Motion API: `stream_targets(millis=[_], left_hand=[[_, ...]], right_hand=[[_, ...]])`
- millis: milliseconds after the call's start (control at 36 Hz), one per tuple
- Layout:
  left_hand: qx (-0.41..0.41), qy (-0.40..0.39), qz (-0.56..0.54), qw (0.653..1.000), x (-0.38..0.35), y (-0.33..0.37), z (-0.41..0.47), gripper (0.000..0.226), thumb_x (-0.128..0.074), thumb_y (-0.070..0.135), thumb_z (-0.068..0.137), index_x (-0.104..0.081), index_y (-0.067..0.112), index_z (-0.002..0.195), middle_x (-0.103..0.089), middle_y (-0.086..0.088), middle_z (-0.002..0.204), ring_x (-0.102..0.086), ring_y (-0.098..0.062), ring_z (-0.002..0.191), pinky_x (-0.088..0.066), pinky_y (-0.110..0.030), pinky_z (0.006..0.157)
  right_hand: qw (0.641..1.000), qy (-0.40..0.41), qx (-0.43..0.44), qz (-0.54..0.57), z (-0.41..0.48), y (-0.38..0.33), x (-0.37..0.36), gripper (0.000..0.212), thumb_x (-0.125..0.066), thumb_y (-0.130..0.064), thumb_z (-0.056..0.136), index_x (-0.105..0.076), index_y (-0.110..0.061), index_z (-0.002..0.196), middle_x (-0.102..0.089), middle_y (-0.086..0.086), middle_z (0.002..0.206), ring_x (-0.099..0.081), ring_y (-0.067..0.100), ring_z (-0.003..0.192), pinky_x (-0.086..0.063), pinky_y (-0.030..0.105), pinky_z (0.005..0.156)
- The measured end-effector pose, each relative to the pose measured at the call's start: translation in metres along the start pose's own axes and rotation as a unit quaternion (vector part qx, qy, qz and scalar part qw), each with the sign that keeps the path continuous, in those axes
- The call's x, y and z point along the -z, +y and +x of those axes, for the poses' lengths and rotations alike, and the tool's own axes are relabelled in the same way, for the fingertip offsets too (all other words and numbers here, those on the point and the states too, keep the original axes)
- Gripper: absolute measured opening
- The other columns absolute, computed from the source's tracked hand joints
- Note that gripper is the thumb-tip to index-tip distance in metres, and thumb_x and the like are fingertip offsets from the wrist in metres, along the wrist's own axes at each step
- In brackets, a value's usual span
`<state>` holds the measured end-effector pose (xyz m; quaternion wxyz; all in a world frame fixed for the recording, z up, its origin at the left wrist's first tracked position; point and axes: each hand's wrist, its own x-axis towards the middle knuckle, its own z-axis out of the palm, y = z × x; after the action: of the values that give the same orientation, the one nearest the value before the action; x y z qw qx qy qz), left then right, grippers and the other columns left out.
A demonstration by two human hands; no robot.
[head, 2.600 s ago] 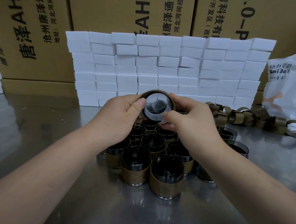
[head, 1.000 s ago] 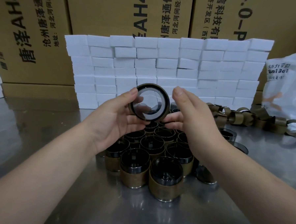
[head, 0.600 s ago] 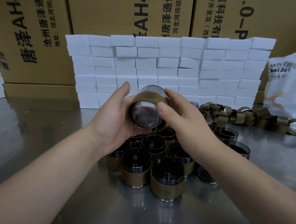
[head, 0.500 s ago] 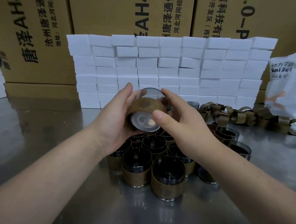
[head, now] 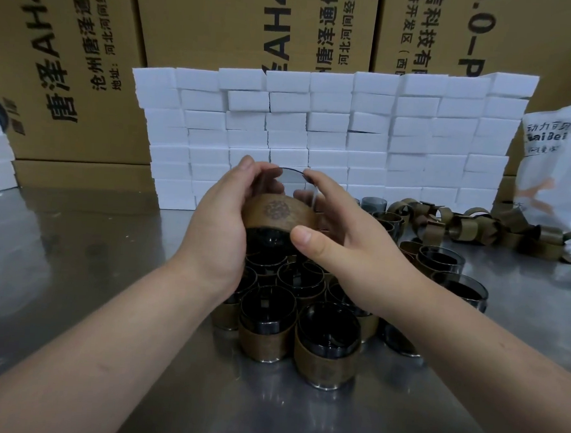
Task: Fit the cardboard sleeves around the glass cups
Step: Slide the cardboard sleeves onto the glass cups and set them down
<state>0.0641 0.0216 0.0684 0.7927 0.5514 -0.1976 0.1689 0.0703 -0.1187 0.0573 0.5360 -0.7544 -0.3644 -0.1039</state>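
Reflective steel table (head: 76, 271). Centre: a tight cluster of upright sleeved glass cups (head: 326, 361), with bare glass cups (head: 459, 291) just beside it on the right. Right rear: a heap of loose cardboard sleeves (head: 469, 226), ending near a white printed bag (head: 557, 171). Rear: a stacked wall of white foam blocks (head: 348, 127) in front of printed cartons (head: 70, 72).

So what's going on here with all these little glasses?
A person is putting cardboard sleeves on glass cups. The left hand and right hand together hold one cup above the table, a brown sleeve already around its middle. Below it stands a cluster of sleeved cups, and a pile of loose sleeves lies to the right.
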Motion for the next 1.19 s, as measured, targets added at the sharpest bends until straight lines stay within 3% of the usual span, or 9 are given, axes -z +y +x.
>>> stream_targets(millis=[111, 250, 417, 583, 778, 917, 1195], left_hand=[[0.009, 0.009, -0.041, 0.999, 0.0, -0.001, -0.001, 0.032, -0.051, 0.043, 0.065, -0.063, 0.015, 0.075, -0.059, 0.002, 0.072, -0.061, -0.009, 0.064, -0.053, -0.021, 0.058], [0.023, 0.013, -0.048, 0.999, 0.001, -0.001, -0.002, 0.031, -0.052, 0.044, 0.063, -0.057, 0.015, 0.074, -0.057, 0.001, 0.071, -0.058, -0.01, 0.06, -0.051, -0.02, 0.055], [0.03, 0.04, -0.012, 0.999, 0.002, -0.002, -0.002, 0.031, -0.044, 0.039, 0.089, -0.055, 0.017, 0.071, -0.056, 0.002, 0.069, -0.056, -0.011, 0.057, -0.048, -0.019, 0.051], [0.033, 0.045, 0.003, 0.998, 0.002, 0.0, -0.001, 0.036, -0.041, 0.038, 0.093, -0.05, 0.016, 0.067, -0.052, -0.002, 0.064, -0.054, -0.013, 0.053, -0.047, -0.019, 0.048], [0.04, 0.058, 0.012, 0.997, 0.002, 0.0, -0.001, 0.035, -0.04, 0.036, 0.093, -0.045, 0.014, 0.066, -0.047, -0.009, 0.068, -0.051, -0.015, 0.052, -0.044, -0.018, 0.048], [0.042, 0.058, 0.031, 0.997, 0.004, 0.001, 0.0, 0.036, -0.04, 0.036, 0.094, -0.044, 0.015, 0.065, -0.046, -0.012, 0.069, -0.05, -0.016, 0.053, -0.043, -0.019, 0.049], [0.049, 0.063, 0.077, 0.994, 0.006, -0.001, 0.002, 0.046, -0.042, 0.041, 0.092, -0.046, 0.022, 0.051, -0.045, -0.003, 0.058, -0.046, -0.017, 0.052, -0.039, -0.028, 0.055]], right_hand=[[1.0, -0.003, 0.0, -0.006, -0.001, -0.003, 0.001, 0.053, -0.061, -0.057, 0.064, -0.033, -0.066, 0.109, -0.048, -0.025, 0.124, -0.053, 0.002, 0.115, -0.043, 0.035, 0.102], [1.0, -0.008, 0.002, -0.018, -0.002, -0.006, 0.002, 0.051, -0.06, -0.048, 0.07, -0.033, -0.063, 0.111, -0.048, -0.024, 0.123, -0.051, -0.003, 0.115, -0.042, 0.032, 0.102], [1.0, -0.012, 0.004, -0.023, -0.002, -0.007, 0.002, 0.05, -0.061, -0.047, 0.069, -0.035, -0.062, 0.11, -0.05, -0.023, 0.121, -0.052, -0.005, 0.112, -0.042, 0.03, 0.102], [0.999, -0.017, 0.008, -0.027, -0.001, -0.005, 0.002, 0.053, -0.063, -0.056, 0.065, -0.036, -0.063, 0.11, -0.052, -0.023, 0.12, -0.052, -0.003, 0.113, -0.042, 0.028, 0.102], [1.0, -0.021, 0.011, -0.014, -0.001, -0.003, 0.002, 0.05, -0.063, -0.045, 0.069, -0.039, -0.058, 0.111, -0.053, -0.024, 0.116, -0.054, -0.009, 0.107, -0.044, 0.019, 0.096], [1.0, -0.022, 0.015, -0.002, -0.001, -0.001, 0.001, 0.052, -0.064, -0.057, 0.061, -0.042, -0.06, 0.109, -0.055, -0.027, 0.113, -0.055, -0.006, 0.107, -0.044, 0.02, 0.095], [1.0, -0.018, 0.022, 0.004, 0.0, 0.003, 0.001, 0.049, -0.063, -0.057, 0.062, -0.046, -0.058, 0.108, -0.06, -0.028, 0.109, -0.058, -0.001, 0.106, -0.045, 0.027, 0.097]])
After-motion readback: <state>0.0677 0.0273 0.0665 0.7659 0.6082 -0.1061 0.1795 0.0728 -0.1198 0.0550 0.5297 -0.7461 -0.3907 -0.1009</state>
